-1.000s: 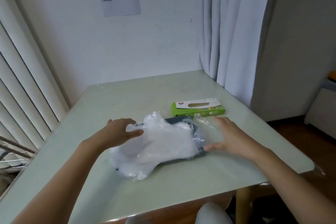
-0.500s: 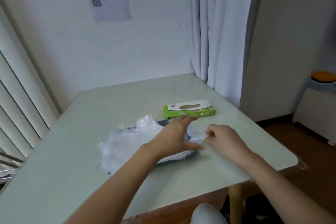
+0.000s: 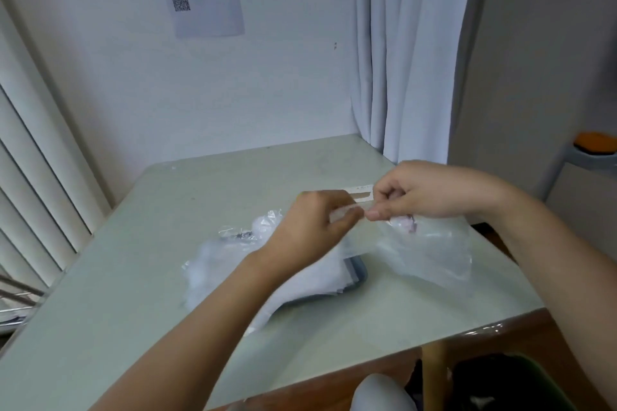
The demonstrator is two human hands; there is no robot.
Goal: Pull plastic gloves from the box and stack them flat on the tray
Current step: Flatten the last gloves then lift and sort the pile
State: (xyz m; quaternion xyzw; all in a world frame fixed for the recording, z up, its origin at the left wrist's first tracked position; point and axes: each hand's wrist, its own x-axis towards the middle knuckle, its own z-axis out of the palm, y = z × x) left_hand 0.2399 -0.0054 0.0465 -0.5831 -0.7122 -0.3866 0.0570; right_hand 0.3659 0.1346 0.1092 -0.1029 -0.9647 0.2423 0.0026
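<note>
A clear plastic glove (image 3: 427, 250) hangs above the table's right side. My right hand (image 3: 430, 193) pinches its top edge, and my left hand (image 3: 314, 223) pinches the same edge just to the left, fingertips nearly touching. Behind the hands, only a strip of the glove box's white top (image 3: 362, 192) shows; its green sides are hidden. Below my left forearm, a crumpled pile of clear gloves (image 3: 227, 260) covers the dark grey tray (image 3: 359, 274), of which only the right corner shows.
The pale green table (image 3: 167, 277) meets the white wall at the back, with its front edge near me. A white curtain (image 3: 400, 60) hangs at the back right and blinds (image 3: 40, 177) run along the left. A dark bin (image 3: 507, 384) sits on the floor.
Both hands have lifted off the pile and tray. My left hand moved right and up to meet the right hand, and a glove now hangs between them in front of the box.
</note>
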